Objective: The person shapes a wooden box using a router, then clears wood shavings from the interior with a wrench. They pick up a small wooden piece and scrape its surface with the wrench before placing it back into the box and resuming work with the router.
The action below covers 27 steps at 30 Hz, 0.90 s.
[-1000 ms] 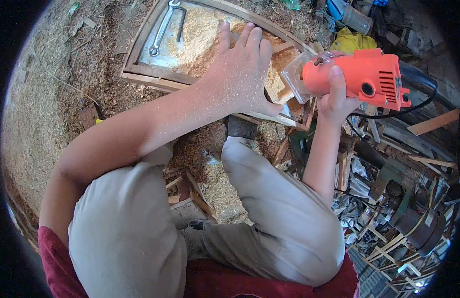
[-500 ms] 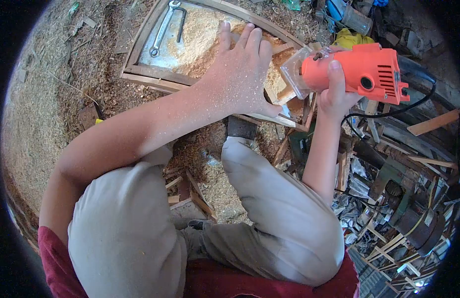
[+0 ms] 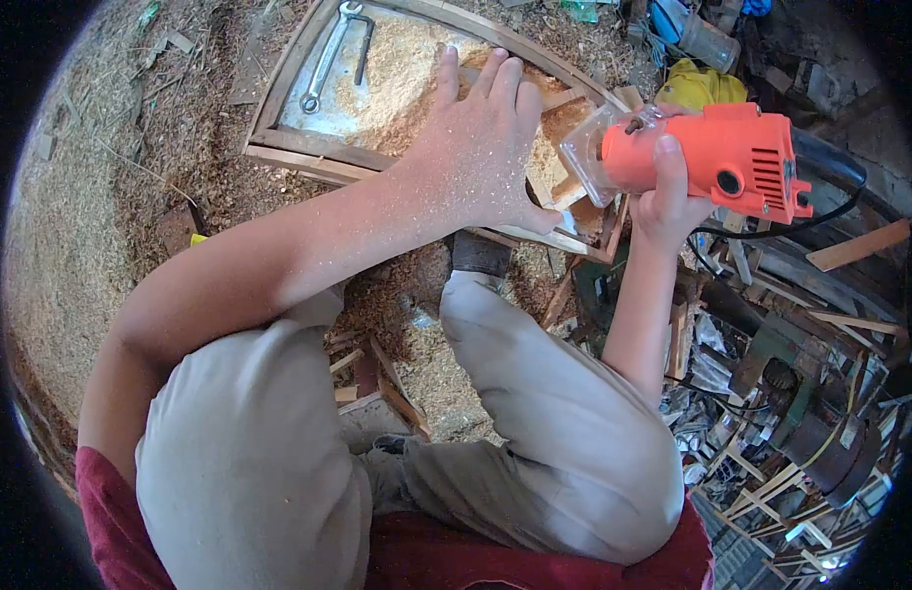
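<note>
My right hand [image 3: 670, 202] is wrapped around the orange body of a trim router [image 3: 707, 152], which lies tilted on its side in the air. The router's clear plastic base [image 3: 586, 157] faces left, over the right end of a wood-rimmed tray [image 3: 323, 165]. Across the tray, my left hand [image 3: 481, 147] lies palm down with fingers spread, dusted with sawdust. Its thumb reaches the near rim, close to a pale wood piece [image 3: 568, 195]. What lies beneath the palm is hidden.
In the tray's left part lie a combination wrench [image 3: 325, 71], a hex key [image 3: 364, 54] and a heap of sawdust [image 3: 402, 69]. The router's black cord [image 3: 761, 234] loops down at right. Wood offcuts [image 3: 859, 246] and a machine [image 3: 820, 433] stand at right.
The router in my right hand has shifted slightly right and down, tipping a little. My left hand keeps nearly the same place on the tray.
</note>
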Tool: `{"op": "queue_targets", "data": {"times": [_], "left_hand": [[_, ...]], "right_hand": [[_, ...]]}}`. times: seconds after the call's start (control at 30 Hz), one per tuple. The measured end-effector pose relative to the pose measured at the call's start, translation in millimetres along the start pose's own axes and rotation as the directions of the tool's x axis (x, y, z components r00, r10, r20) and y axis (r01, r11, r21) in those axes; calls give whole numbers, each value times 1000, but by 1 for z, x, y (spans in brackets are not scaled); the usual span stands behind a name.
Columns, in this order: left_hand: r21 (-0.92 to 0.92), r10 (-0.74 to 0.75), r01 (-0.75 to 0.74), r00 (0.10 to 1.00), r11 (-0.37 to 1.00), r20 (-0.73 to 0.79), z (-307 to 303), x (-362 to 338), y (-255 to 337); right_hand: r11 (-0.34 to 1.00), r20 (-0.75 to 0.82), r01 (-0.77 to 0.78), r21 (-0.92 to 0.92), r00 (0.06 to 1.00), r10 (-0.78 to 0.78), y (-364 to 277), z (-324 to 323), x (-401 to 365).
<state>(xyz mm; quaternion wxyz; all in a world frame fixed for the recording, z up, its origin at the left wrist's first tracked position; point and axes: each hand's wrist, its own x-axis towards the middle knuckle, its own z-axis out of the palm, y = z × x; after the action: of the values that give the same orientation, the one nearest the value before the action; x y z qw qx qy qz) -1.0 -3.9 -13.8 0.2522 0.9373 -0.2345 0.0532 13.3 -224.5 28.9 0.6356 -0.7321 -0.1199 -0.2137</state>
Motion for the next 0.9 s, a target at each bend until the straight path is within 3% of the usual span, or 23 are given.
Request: {"op": "queue_targets", "data": {"times": [0.9], "left_hand": [[-1,21,-21,999,1000,-28,4,2,0]], "right_hand": [[999,10,-28,47,1000,28,0,2,-4]]}}
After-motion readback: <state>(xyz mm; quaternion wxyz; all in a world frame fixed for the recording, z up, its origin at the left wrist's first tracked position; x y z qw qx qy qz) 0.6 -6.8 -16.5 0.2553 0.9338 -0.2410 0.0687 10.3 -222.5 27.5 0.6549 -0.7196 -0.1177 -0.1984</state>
